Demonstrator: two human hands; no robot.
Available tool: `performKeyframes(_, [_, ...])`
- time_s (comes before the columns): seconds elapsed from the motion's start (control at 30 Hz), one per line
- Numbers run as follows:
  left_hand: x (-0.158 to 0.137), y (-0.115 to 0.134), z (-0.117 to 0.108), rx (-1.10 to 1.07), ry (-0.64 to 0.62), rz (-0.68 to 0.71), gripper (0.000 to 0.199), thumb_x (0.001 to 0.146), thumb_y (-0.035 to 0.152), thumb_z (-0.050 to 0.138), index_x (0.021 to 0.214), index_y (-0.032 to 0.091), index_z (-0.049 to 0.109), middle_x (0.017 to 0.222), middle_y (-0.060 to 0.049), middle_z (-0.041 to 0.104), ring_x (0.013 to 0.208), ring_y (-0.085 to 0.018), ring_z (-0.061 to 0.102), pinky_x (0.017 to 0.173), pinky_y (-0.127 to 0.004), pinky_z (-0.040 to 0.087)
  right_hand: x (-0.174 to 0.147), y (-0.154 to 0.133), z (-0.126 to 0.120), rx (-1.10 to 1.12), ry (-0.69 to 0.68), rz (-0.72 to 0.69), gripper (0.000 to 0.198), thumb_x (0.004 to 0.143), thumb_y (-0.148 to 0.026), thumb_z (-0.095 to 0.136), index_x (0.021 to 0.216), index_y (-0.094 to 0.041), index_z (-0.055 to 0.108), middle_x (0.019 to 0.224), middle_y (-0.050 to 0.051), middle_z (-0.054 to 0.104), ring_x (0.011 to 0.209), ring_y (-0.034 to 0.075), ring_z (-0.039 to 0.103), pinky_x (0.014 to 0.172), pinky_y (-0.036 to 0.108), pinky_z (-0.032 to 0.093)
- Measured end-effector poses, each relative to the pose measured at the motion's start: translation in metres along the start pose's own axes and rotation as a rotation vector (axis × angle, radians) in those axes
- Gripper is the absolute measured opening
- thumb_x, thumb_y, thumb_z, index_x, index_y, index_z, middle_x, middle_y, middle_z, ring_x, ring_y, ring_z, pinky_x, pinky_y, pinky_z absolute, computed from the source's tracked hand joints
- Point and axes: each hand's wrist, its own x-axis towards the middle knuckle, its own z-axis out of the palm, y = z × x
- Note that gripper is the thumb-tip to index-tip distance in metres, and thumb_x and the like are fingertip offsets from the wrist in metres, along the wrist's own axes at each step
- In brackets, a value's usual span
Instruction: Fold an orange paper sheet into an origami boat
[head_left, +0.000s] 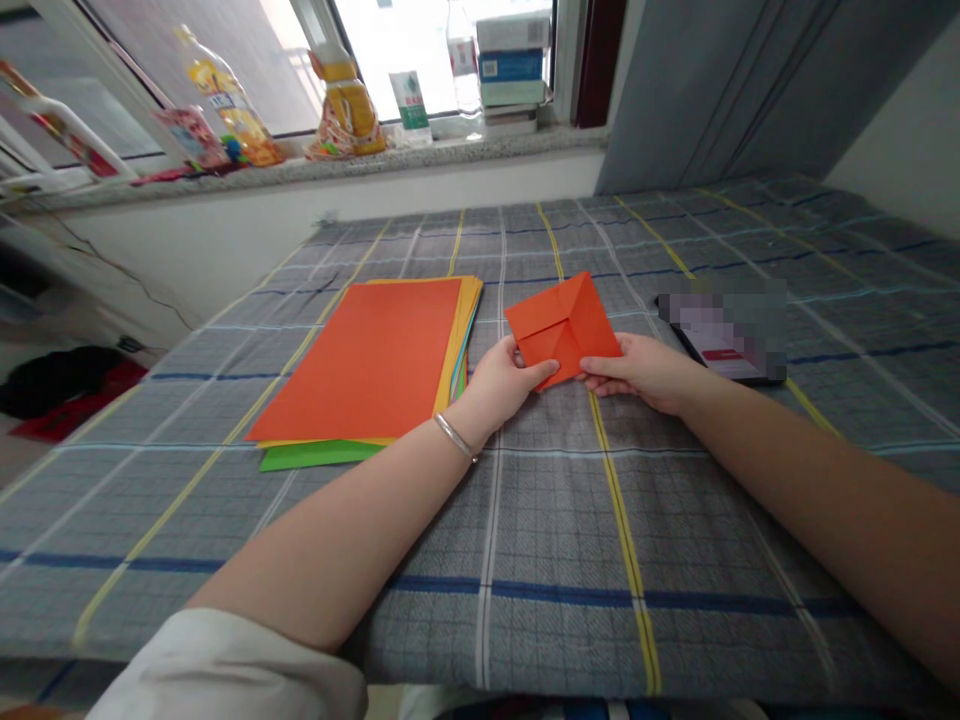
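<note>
A home interior is indicated by the broad plaid cloth (pixel 555 530), the window (pixel 401 45), and the stone windowsill (pixel 450 150) lined with bottles (pixel 229 100), packets (pixel 193 138) and boxes (pixel 512 67).

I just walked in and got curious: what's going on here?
Someone is holding a folded orange paper in both bare hands. The left hand grips it near its lower left, the right hand at its lower right. Creases and folded flaps show on it. A stack of colored sheets lies to the left on the checked cloth; a partly pixelated device lies to the right.
</note>
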Motion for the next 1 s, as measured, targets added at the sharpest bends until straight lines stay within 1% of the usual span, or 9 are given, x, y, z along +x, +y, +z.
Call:
performKeyframes(0.1, [-0.001, 0.0, 0.002, -0.075, -0.025, 0.044, 0.039, 0.074, 0.017, 0.073, 0.111, 0.012, 0.06, 0.116, -0.012, 0.07, 0.096, -0.018, 0.069, 0.089, -0.031, 0.052, -0.001, 0.002, 0.006, 0.1, 0.061, -0.013, 0.016, 0.078, -0.009, 0.072, 0.087, -0.019, 0.064, 0.074, 0.0, 0.07, 0.058, 0.007, 0.063, 0.058, 0.015, 0.056])
performKeyframes(0.17, [-0.001, -0.002, 0.002, -0.105, -0.062, 0.029, 0.039, 0.074, 0.02, 0.074, 0.11, 0.012, 0.062, 0.116, -0.011, 0.071, 0.097, -0.018, 0.069, 0.091, -0.032, 0.051, -0.001, 0.003, 0.008, 0.116, 0.097, -0.038, 0.016, 0.076, -0.008, 0.073, 0.084, -0.019, 0.064, 0.071, -0.001, 0.069, 0.057, 0.007, 0.062, 0.057, 0.016, 0.056])
performKeyframes(0.23, [0.0, -0.004, 0.0, -0.044, -0.123, -0.003, 0.034, 0.073, 0.023, 0.075, 0.104, 0.012, 0.067, 0.109, -0.011, 0.073, 0.095, -0.019, 0.069, 0.092, -0.033, 0.05, -0.001, 0.004, 0.009, 0.094, 0.101, -0.057, 0.016, 0.075, -0.009, 0.075, 0.081, -0.019, 0.064, 0.066, -0.001, 0.067, 0.055, 0.008, 0.061, 0.055, 0.016, 0.055])
performKeyframes(0.33, [0.002, -0.008, -0.004, 0.144, -0.17, -0.031, 0.025, 0.075, 0.026, 0.074, 0.095, 0.011, 0.072, 0.091, -0.009, 0.076, 0.087, -0.02, 0.069, 0.09, -0.034, 0.05, 0.0, 0.005, 0.008, 0.051, 0.058, -0.043, 0.017, 0.072, -0.011, 0.078, 0.079, -0.018, 0.064, 0.064, 0.0, 0.067, 0.054, 0.008, 0.06, 0.052, 0.017, 0.053])
performKeyframes(0.4, [0.002, -0.007, -0.006, 0.2, -0.167, -0.036, 0.022, 0.076, 0.026, 0.073, 0.093, 0.012, 0.073, 0.083, -0.008, 0.075, 0.082, -0.02, 0.07, 0.085, -0.033, 0.051, 0.001, 0.004, 0.006, 0.035, 0.037, -0.024, 0.017, 0.071, -0.012, 0.079, 0.078, -0.017, 0.064, 0.063, 0.0, 0.067, 0.053, 0.008, 0.06, 0.052, 0.017, 0.053])
performKeyframes(0.5, [0.001, -0.003, -0.006, 0.196, -0.166, -0.047, 0.019, 0.076, 0.022, 0.072, 0.092, 0.013, 0.072, 0.083, -0.007, 0.075, 0.075, -0.017, 0.069, 0.08, -0.03, 0.051, 0.003, 0.003, 0.001, -0.002, 0.036, -0.012, 0.016, 0.071, -0.015, 0.08, 0.076, -0.016, 0.065, 0.064, 0.001, 0.067, 0.053, 0.008, 0.06, 0.053, 0.018, 0.054])
performKeyframes(0.7, [0.0, 0.004, -0.005, 0.2, -0.143, -0.04, 0.009, 0.081, 0.022, 0.066, 0.082, 0.013, 0.069, 0.08, -0.005, 0.074, 0.077, -0.016, 0.067, 0.083, -0.029, 0.048, 0.006, 0.0, -0.012, -0.158, 0.016, 0.008, 0.019, 0.075, -0.027, 0.079, 0.07, -0.017, 0.064, 0.062, 0.004, 0.068, 0.049, 0.009, 0.058, 0.048, 0.02, 0.052])
performKeyframes(0.87, [0.002, 0.003, -0.006, 0.141, -0.095, -0.031, 0.008, 0.084, 0.013, 0.057, 0.089, 0.013, 0.063, 0.075, -0.003, 0.072, 0.077, -0.015, 0.067, 0.082, -0.027, 0.047, 0.006, 0.0, -0.016, -0.211, -0.018, -0.012, 0.018, 0.08, -0.032, 0.075, 0.074, -0.018, 0.065, 0.069, 0.007, 0.072, 0.053, 0.011, 0.062, 0.042, 0.018, 0.049])
performKeyframes(1.0, [0.001, 0.005, -0.009, 0.201, -0.088, -0.077, 0.007, 0.085, 0.015, 0.057, 0.089, 0.014, 0.063, 0.077, -0.004, 0.073, 0.07, -0.014, 0.064, 0.073, -0.024, 0.046, 0.006, -0.002, -0.021, -0.252, -0.059, 0.017, 0.02, 0.079, -0.034, 0.075, 0.075, -0.018, 0.064, 0.071, 0.007, 0.073, 0.052, 0.01, 0.062, 0.038, 0.016, 0.045])
